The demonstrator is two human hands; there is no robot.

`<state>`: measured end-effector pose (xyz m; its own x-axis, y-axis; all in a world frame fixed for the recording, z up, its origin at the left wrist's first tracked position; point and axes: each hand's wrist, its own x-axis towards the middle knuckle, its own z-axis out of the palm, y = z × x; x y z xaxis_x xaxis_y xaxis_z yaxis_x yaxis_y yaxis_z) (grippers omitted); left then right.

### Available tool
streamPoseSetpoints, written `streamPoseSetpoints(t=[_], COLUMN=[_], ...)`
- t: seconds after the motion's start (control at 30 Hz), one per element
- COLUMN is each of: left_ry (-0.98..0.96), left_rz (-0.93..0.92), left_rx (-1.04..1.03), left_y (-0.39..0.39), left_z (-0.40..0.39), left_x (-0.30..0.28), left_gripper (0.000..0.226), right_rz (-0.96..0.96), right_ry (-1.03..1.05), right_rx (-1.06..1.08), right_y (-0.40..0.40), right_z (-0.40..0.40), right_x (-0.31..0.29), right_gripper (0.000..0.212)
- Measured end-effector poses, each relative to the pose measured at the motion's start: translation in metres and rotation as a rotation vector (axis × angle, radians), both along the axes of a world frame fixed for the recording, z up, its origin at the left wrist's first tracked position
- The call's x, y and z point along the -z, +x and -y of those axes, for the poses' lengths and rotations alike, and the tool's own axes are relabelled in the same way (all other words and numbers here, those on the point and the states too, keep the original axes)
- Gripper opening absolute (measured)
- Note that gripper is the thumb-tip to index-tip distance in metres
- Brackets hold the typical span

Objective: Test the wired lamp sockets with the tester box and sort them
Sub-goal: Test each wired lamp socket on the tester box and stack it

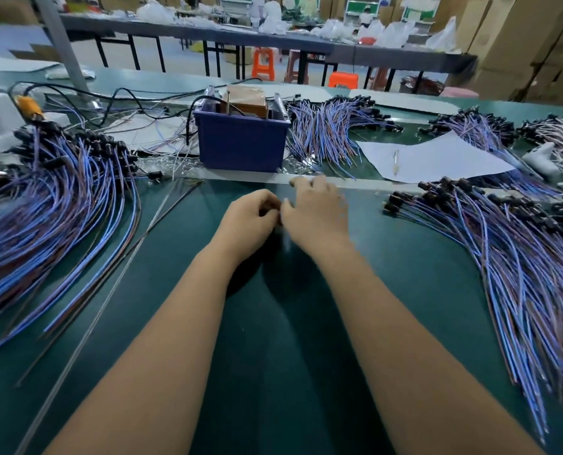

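Both hands meet at the middle of the green table point(273, 339), just in front of the blue tester box point(242, 142). My left hand point(249, 220) has its fingers curled round something small and dark, mostly hidden. My right hand point(316, 215) is blurred and touches the left hand's fingertips; what it holds is not visible. A large heap of wired lamp sockets point(53, 205) with blue and brown leads lies at the left. Another heap of wired sockets point(516, 257) fans out at the right.
More socket bundles point(326, 129) lie behind the box to the right. A white paper sheet with a pen point(434, 159) sits right of the box. Black cables point(135, 103) run to the box from the left. Loose thin wires point(162, 218) cross the table left of my hands.
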<state>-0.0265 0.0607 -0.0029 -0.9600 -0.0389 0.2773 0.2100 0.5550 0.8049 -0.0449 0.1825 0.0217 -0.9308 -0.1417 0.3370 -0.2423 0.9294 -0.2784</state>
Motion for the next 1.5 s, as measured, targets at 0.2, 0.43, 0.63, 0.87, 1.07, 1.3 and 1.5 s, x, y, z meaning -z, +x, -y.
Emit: streamPoseSetpoints(t=[0.2, 0.43, 0.63, 0.87, 1.07, 1.3, 1.5], left_ry=[-0.007, -0.1, -0.454, -0.405, -0.385, -0.028, -0.038], left_rz=[-0.012, 0.027, 0.244, 0.457, 0.337, -0.065, 0.096], left_rx=[-0.356, -0.441, -0.819, -0.822, -0.923, -0.955, -0.908], left_y=[-0.005, -0.009, -0.003, 0.007, 0.01, 0.01, 0.003], left_z=[0.019, 0.024, 0.059, 0.083, 0.096, 0.099, 0.099], left_x=[-0.001, -0.001, -0.008, -0.011, -0.007, -0.009, -0.003], left_gripper=[0.02, 0.023, 0.054, 0.048, 0.033, 0.04, 0.03], right_rz=[0.069, 0.092, 0.109, 0.134, 0.143, 0.137, 0.128], right_ry=[-0.016, -0.129, -0.151, -0.17, -0.192, -0.197, -0.211], right_rx=[-0.065, -0.122, -0.138, -0.146, -0.152, -0.154, -0.155], right_y=[-0.003, -0.005, -0.002, 0.0, -0.001, -0.002, -0.003], right_z=[0.035, 0.03, 0.028, 0.026, 0.026, 0.026, 0.027], right_x=[0.026, 0.031, 0.03, 0.028, 0.028, 0.03, 0.031], right_gripper=[0.034, 0.031, 0.031, 0.03, 0.03, 0.029, 0.03])
